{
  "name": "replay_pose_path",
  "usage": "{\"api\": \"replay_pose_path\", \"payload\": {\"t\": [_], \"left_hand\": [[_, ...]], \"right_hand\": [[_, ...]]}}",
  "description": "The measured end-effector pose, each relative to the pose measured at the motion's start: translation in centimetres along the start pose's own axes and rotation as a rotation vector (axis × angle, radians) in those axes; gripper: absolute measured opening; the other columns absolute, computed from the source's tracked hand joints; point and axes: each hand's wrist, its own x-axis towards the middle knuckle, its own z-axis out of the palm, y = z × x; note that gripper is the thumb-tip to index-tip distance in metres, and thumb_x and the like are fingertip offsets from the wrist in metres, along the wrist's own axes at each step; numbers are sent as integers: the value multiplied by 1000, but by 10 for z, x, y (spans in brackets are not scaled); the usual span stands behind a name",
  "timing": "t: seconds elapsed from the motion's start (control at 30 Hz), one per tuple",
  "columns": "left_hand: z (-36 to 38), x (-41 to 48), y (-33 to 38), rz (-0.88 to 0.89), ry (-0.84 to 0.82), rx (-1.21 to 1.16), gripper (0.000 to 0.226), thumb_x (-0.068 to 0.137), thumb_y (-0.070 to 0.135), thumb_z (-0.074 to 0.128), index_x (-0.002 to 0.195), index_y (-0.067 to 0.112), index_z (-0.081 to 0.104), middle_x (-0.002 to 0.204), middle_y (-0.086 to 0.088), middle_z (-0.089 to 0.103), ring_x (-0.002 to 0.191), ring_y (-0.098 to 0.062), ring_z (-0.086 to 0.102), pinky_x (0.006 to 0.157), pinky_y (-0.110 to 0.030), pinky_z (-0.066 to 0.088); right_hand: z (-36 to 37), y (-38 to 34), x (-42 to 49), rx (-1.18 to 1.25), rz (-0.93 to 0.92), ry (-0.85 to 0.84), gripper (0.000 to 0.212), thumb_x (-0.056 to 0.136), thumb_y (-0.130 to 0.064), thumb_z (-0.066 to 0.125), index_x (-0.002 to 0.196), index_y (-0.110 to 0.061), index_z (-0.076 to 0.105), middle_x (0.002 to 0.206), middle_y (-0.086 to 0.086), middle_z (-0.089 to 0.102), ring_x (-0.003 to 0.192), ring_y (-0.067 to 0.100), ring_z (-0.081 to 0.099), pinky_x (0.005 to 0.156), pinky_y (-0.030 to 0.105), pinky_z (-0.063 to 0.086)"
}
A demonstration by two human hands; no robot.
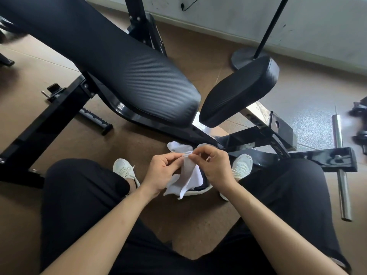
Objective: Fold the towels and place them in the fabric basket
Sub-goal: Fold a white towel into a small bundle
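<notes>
A small white towel [186, 175] hangs between my two hands, low in the middle of the view. My left hand [162, 171] pinches its top edge from the left. My right hand [214, 165] pinches the same edge from the right, fingertips nearly touching. Beneath the towel sits the fabric basket [200, 189], dark with a white rim, mostly hidden by the towel and my right hand; white cloth lies in it. Another crumpled white towel [177, 148] lies on the floor just beyond my hands.
I sit with knees apart, white shoes [125, 169] on the brown floor. A black weight bench [123, 72] with a seat pad [238, 92] and steel frame stands close ahead. A chrome bar [340, 165] lies at the right, and a stand base [244, 58] sits by the wall.
</notes>
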Motion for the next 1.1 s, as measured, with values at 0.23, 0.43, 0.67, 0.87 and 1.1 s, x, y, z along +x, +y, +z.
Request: {"api": "replay_pose_path", "payload": {"t": [0.23,0.43,0.67,0.87,1.1], "left_hand": [[2,-4,3,-3,-65,-32,22,98,18,66,115,10,77,107,-2,79,106,-20,73,93,-41,60],[-8,0,-3,103,110,105,15,93,16,72,106,20,79,97,5,79,98,-13,73,88,-39,62],[-28,0,2,108,219,112,17,97,21,66,100,37,71,97,15,74,99,-6,68,84,-25,57],[-53,6,11,123,408,1,16,102,20,60,98,32,69,94,14,71,95,-7,67,79,-19,54],[-79,19,6,94,623,-19,15,102,23,60,95,33,69,97,13,69,93,1,63,82,-15,50]], "right_hand": [[7,7,0,-55,-41,33,6,89,-22,77,86,-20,73,75,-7,66,70,12,60,62,29,52],[2,18,0,-165,-6,-208,18,87,-37,78,92,-23,67,65,-5,57,58,7,48,56,31,45],[-5,27,1,-337,58,-364,21,88,-36,77,75,-33,61,70,-12,50,62,7,43,58,24,37],[-10,42,0,-516,69,-579,15,86,-36,77,81,-22,76,78,-7,57,71,9,52,60,20,36],[-33,58,2,-615,60,-420,15,83,-34,76,74,-23,70,83,-6,58,87,14,51,76,32,46]]}}
